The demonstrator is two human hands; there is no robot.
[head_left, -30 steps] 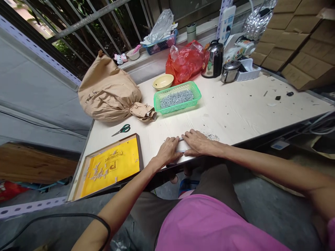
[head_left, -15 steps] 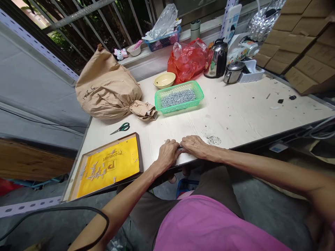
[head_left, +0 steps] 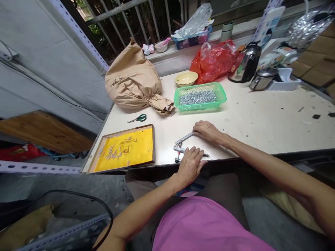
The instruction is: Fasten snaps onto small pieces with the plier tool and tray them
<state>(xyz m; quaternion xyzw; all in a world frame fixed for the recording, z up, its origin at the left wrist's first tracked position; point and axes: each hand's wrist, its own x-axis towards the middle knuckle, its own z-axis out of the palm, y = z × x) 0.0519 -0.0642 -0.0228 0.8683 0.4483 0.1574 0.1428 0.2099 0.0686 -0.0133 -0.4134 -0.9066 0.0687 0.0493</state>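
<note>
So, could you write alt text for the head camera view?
A person's left hand holds a grey hinged metal tool on a cream table while the right hand touches its raised lever. Behind lies a green plastic basket of silvery metal pieces; to the left, a yellow-lined tray.

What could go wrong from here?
1. Pinch: the silver metal hand tool with a coil spring has its handles spread, with the left hand and right hand on them; closing it might nip a finger.
2. Drop: it sits near the front edge of the white table and might slip off.
3. Spill: the brown-rimmed, yellow-lined shallow tray holds loose small silvery pieces; a knock could scatter them.
</note>
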